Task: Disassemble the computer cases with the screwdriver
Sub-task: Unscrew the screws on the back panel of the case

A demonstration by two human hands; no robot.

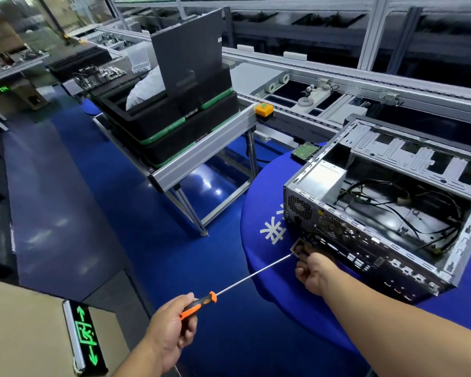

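Observation:
An open computer case [386,202] lies on its side on the blue-clothed table [272,235], with loose black cables and a silver power supply inside. My left hand [172,327] grips the orange-and-black handle of a long screwdriver [245,280]. Its thin shaft runs up and right, and its tip meets the case's rear panel near the lower left corner. There my right hand [312,273] has curled fingers that pinch a small metal plate [299,247] at the rear panel, right beside the screwdriver tip.
A hard drive [305,151] lies on the table behind the case. To the left, an aluminium stand [201,148] carries stacked black trays and an upright dark panel [188,50]. A conveyor line [310,85] runs behind. An exit sign [86,338] sits at bottom left above the blue floor.

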